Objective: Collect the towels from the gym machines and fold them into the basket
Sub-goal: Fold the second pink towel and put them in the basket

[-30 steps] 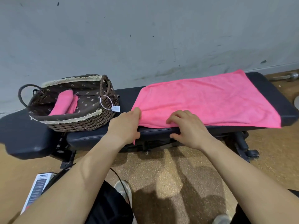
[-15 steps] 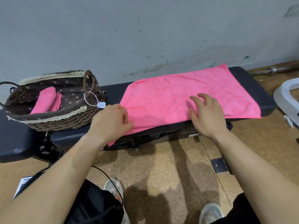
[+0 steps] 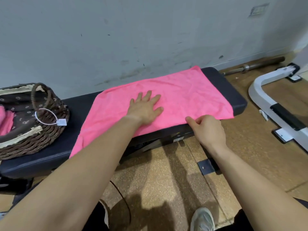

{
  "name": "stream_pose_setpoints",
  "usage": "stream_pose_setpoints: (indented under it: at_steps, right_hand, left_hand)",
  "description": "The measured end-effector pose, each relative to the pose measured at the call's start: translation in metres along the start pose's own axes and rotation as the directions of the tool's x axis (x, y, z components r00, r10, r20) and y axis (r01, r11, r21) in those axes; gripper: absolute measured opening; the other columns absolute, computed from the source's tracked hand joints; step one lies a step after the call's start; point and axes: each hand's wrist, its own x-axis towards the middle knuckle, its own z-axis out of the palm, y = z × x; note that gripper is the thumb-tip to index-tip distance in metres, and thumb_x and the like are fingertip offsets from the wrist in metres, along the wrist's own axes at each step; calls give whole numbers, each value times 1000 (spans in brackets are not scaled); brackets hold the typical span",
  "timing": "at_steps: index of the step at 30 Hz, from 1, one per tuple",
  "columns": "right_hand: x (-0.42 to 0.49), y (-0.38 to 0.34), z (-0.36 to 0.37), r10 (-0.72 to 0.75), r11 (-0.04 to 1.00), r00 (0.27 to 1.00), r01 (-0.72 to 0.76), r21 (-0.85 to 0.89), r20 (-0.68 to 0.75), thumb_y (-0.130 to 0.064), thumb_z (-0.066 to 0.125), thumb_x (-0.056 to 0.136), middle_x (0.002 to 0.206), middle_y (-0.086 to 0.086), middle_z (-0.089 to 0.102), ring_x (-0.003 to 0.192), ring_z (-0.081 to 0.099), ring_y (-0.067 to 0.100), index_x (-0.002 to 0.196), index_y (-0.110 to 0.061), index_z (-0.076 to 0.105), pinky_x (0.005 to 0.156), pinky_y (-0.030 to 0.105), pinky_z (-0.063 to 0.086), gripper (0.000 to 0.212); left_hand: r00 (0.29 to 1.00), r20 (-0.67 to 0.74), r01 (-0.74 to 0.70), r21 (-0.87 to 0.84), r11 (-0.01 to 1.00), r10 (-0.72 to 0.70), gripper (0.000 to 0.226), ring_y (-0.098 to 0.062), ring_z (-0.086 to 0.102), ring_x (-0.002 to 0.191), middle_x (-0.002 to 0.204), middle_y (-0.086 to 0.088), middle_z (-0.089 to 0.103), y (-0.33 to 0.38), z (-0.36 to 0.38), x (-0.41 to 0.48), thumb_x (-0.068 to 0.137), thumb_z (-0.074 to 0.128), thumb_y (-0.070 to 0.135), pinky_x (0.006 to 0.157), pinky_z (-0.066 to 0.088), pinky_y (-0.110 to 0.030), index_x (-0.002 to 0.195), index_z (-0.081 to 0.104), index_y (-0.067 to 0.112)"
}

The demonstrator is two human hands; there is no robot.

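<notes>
A pink towel (image 3: 180, 97) lies spread flat along a black padded bench (image 3: 233, 92), its left near corner hanging over the bench's front. My left hand (image 3: 145, 109) rests palm down on the towel's middle with fingers spread. At the towel's near edge, towards its right end, my right hand (image 3: 208, 129) has its fingers curled and pinches the cloth. A brown wicker basket (image 3: 41, 135) with a flowered lining and a paper tag stands on the bench's left end. Inside it lies a folded pink towel (image 3: 5, 120), cut off by the frame edge.
A grey wall runs close behind the bench. On the cork floor to the right stands a white machine frame (image 3: 266, 97), with a steel bar (image 3: 256, 65) along the wall. A black bracket (image 3: 206, 165), a cable and my shoe (image 3: 202, 219) are near my legs.
My left hand left the towel's near left corner and now lies flat on its middle. My right hand slid right along the near edge and curled onto it. The view shifted right.
</notes>
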Motion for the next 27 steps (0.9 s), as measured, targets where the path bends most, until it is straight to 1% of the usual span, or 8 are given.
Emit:
stream_pose_setpoints:
  at_steps: [2,5,7,10,12,18,23,27]
  right_hand:
    - [5,0,0,5,1000,1000,-5,5,-12,-52,59,92,48,-4,52,52,57,26,57,-15,55,53,32,44,51]
    - [10,-1,0,-33,999,997,35,28,-70,-40,62,90,74,-11,64,76,65,24,96,-26,60,69,41,55,16]
    - [13,-1,-3,-113,993,990,115,13,-81,-37,61,90,82,-13,64,81,65,22,107,-30,61,71,40,55,19]
    - [17,-2,-5,-236,969,970,231,-87,-58,-40,61,90,98,-9,55,88,61,20,104,-35,65,71,38,53,16]
    - [16,-3,-4,-285,953,958,282,-112,-13,-42,61,90,101,-8,51,92,58,20,100,-34,66,72,39,53,13]
    - [10,0,-10,-382,893,924,374,-251,21,-35,63,88,95,-2,52,94,54,25,89,-26,68,70,39,51,10]
    - [8,9,-11,-419,866,908,399,-300,0,-37,64,84,102,-1,55,93,53,25,95,-24,65,75,40,49,17]
    - [5,21,-15,-343,883,937,346,-317,68,-41,48,94,98,-1,59,91,57,26,93,-22,67,76,41,51,26]
  left_hand:
    - [1000,8,4,25,1000,-4,67,-32,-6,152,166,2,-8,-3,0,11,97,25,65,119,1,-58,156,6,41]
    - [1000,12,7,41,999,-7,67,-31,-5,152,166,3,-9,-8,-5,28,96,25,67,119,1,-58,156,6,42]
    - [1000,-3,17,47,999,-17,68,-31,1,153,166,2,-2,-11,-9,36,96,29,66,120,5,-57,156,13,40]
    - [969,-225,-101,31,994,105,59,-29,29,145,159,-7,32,0,-13,31,96,46,49,118,26,-45,150,39,25]
    - [935,-295,-217,-39,975,196,54,-24,36,142,155,-4,40,14,-7,14,96,49,42,116,31,-40,147,44,23]
    - [973,-66,-220,47,974,223,63,-17,-4,153,166,6,-5,20,24,-20,100,22,61,123,-1,-46,156,5,39]
    - [951,-53,-296,116,948,304,67,-14,-10,152,165,8,-11,18,33,-36,97,20,66,123,-2,-48,155,-2,42]
    - [949,-130,-294,-30,955,288,63,-14,0,153,166,10,2,17,26,-42,99,29,62,124,3,-48,156,12,41]
